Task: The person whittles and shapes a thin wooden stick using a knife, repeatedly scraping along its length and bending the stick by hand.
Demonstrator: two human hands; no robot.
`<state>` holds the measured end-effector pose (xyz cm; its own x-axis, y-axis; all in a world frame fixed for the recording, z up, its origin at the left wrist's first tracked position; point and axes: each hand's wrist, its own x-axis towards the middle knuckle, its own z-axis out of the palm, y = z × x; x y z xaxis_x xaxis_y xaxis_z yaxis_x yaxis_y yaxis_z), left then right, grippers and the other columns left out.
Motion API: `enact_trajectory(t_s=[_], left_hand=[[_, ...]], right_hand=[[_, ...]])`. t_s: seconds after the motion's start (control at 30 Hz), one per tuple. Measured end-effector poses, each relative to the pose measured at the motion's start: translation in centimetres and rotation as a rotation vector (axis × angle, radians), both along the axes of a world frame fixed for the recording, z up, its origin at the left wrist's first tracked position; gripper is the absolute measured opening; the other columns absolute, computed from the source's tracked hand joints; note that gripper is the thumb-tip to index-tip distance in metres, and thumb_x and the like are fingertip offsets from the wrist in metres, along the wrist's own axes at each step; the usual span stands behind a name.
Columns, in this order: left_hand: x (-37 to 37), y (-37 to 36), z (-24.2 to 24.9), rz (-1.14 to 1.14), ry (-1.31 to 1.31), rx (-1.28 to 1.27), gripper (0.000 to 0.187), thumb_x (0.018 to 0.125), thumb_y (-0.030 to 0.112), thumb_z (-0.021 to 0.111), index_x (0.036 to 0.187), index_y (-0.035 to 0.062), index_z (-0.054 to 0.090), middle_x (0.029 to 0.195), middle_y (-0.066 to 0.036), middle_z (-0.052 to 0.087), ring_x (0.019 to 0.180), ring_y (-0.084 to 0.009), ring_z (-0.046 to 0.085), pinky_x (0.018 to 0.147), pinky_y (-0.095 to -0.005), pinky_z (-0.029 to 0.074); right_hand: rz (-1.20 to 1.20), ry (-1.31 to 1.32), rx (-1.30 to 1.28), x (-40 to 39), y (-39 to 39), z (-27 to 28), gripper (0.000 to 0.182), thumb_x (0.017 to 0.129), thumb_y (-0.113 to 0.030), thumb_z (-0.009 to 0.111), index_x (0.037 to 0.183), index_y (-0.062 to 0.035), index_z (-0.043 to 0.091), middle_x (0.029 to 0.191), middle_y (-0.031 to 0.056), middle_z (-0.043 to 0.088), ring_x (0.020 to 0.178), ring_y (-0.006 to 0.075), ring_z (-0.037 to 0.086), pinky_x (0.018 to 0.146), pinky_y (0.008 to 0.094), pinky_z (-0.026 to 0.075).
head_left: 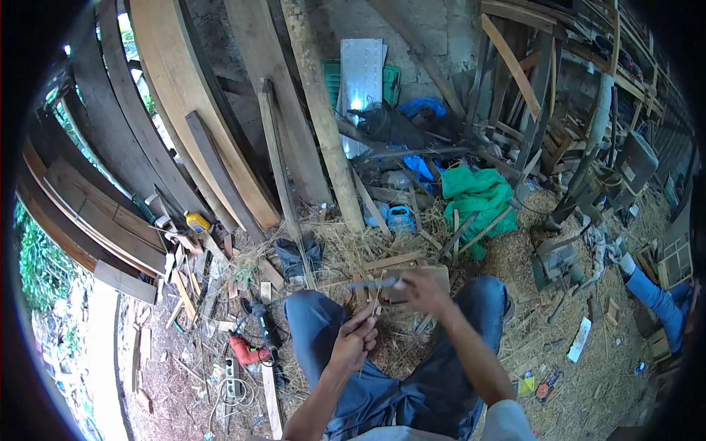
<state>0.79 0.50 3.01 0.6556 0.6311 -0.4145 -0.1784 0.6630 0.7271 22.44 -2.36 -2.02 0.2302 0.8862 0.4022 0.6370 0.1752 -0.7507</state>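
Note:
My left hand (353, 342) is closed around a slim strip of wood (377, 307), which points up and away from me between my knees. Just beyond it, my right hand (426, 294) grips a long, flat, greyish knife-like blade (370, 283), blurred by motion. The blade reaches leftward across the far end of the strip and overlaps it in this view. Behind my right hand lies a wooden block (439, 276), partly covered by the hand. Shavings and straw cover the ground beneath.
Left of my knee lie a red drill (248, 353), a dark power tool (262, 323) and a power strip (232, 380) with cable. Tall planks (191, 110) lean at the back left. A green sheet (478, 198) lies ahead; a blue trouser leg (662, 309) shows far right.

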Motion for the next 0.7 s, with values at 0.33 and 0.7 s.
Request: enact_trajectory(t_s=[0.33,0.7], left_hand=[[-1.3,-0.5,0.8,-0.075,0.004,0.027,0.040,0.095,0.003,0.048,0.134,0.0088,0.047,0.079,0.007,0.041,0.056,-0.0032,0.028,0.046,-0.0184,0.023],[-1.3,-1.7,2.4,-0.154,-0.081,-0.005,0.043,0.096,0.008,0.047,0.138,0.0100,0.043,0.093,0.003,0.045,0.056,-0.0033,0.031,0.043,-0.0160,0.028]], right_hand=[[-0.243,0.021,-0.159,3.9,1.1,-0.9,0.027,0.090,-0.033,0.055,0.096,-0.0065,0.061,0.080,0.0211,0.058,0.079,0.0405,0.057,0.069,0.0450,0.045],[0.168,0.977,-0.107,-2.4,-1.4,4.9,0.017,0.092,-0.024,0.059,0.094,-0.0070,0.058,0.062,-0.0062,0.047,0.051,0.0004,0.038,0.046,0.0184,0.029]])
